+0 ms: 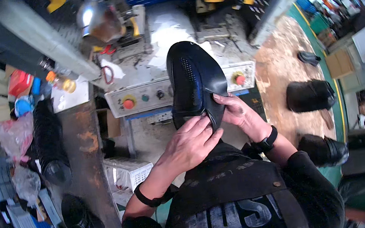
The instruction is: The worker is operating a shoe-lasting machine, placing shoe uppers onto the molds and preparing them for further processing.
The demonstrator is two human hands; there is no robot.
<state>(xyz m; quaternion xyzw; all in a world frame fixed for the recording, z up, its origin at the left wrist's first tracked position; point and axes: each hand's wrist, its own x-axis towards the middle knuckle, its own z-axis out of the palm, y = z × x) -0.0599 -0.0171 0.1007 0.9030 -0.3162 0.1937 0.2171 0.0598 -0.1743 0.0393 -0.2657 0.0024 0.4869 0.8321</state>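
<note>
In front of my chest, a black leather shoe (212,75) is held up lengthwise, its broad rounded end away from me. Its long inner face is dark and carries rows of small dots. My left hand (188,141) has its fingers bent and pressed against the near end, at the edge of the leather. On the right side of that same end, my right hand (234,108) grips the leather between thumb and fingers. What lies under the fingertips is partly hidden.
A machine panel (156,94) with red push buttons stands just beyond the shoe. Black boots (310,95) stand on the worn table at right, and others (76,217) on the left bench. A white plastic basket (139,171) sits low at left. Red-handled scissors (107,74) lie behind the panel.
</note>
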